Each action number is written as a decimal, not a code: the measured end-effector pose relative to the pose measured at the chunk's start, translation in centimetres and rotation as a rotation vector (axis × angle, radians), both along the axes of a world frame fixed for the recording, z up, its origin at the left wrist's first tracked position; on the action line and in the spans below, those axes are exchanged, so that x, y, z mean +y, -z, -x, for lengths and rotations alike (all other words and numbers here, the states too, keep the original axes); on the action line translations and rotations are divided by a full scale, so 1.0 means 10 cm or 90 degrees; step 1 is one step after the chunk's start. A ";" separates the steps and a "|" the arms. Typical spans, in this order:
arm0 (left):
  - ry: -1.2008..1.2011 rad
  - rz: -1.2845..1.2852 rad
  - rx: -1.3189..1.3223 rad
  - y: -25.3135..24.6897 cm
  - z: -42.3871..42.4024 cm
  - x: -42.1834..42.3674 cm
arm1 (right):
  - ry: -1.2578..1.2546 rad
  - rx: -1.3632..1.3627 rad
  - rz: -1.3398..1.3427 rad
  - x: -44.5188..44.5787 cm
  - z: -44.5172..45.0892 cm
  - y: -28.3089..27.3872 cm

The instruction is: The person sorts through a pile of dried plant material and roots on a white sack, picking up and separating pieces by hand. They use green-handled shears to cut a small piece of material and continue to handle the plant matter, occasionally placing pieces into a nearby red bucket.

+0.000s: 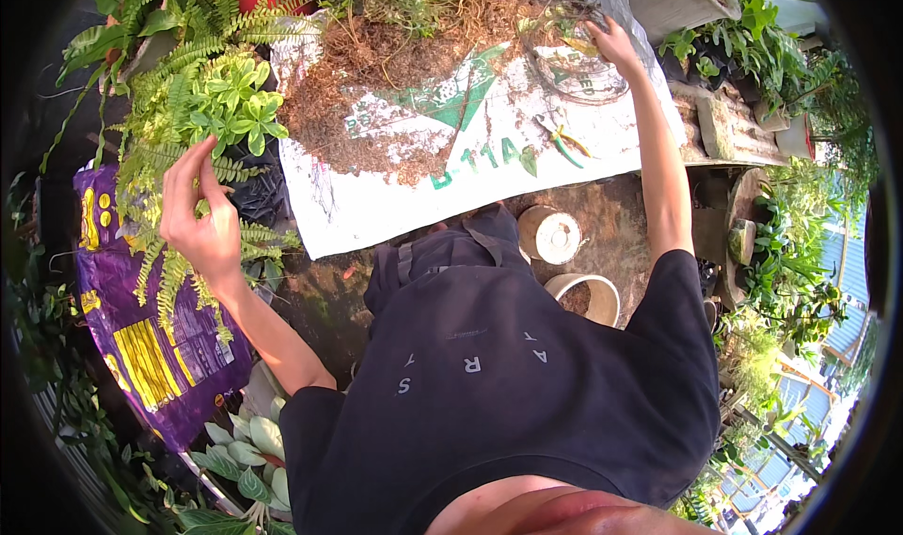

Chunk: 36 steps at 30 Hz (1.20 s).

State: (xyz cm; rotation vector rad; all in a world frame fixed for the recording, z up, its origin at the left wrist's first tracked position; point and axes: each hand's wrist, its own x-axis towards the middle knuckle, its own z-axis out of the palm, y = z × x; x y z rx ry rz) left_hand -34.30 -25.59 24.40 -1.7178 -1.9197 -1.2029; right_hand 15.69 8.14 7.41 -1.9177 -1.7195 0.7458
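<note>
My left hand (201, 214) is raised beside a light-green leafy plant (243, 108) and fern fronds. Its fingers are extended, the thumb stands apart from them, and nothing shows between them. My right hand (612, 45) reaches to the far right of a white woven sack (367, 214) with green print. Those fingers are at a coil of thin dark wire (540, 76), beside a yellowish leaf (578, 45); whether they grip the wire is unclear. Pliers with green-and-yellow handles (564, 146) lie on the sack, nearer me than the coil. Brown fibrous potting material (416, 48) is spread over the sack's far and left parts.
A purple printed bag (176, 373) lies on the left under fern fronds. Two pale round pots, one upturned (554, 235) and one upright (607, 292), stand below the sack. A grey planter (670, 6) is at the far right. Potted plants line both sides.
</note>
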 end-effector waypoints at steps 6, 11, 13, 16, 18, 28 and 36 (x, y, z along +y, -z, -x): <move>0.003 0.045 -0.129 0.05 -0.12 -0.01 | -0.033 -0.045 -0.259 0.21 -0.38 -0.70; -0.006 0.029 -0.218 0.17 -0.07 0.07 | -0.095 0.012 -0.375 -0.98 0.47 -1.53; -0.006 0.036 -0.221 0.16 -0.06 0.09 | -0.216 0.033 -0.392 -1.27 0.77 -1.42; -0.010 0.081 -0.253 0.13 -0.05 0.11 | -0.425 -0.014 -0.357 -1.56 1.21 -0.91; -0.003 0.089 -0.285 0.15 -0.04 0.10 | -0.535 -0.163 -0.367 -1.72 1.42 -0.37; 0.102 0.137 -0.365 0.40 -0.07 0.14 | -0.482 -0.182 -0.281 -1.88 1.34 1.34; 0.149 0.205 -0.349 0.51 -0.35 0.17 | -0.221 0.546 0.037 -2.16 1.39 -0.14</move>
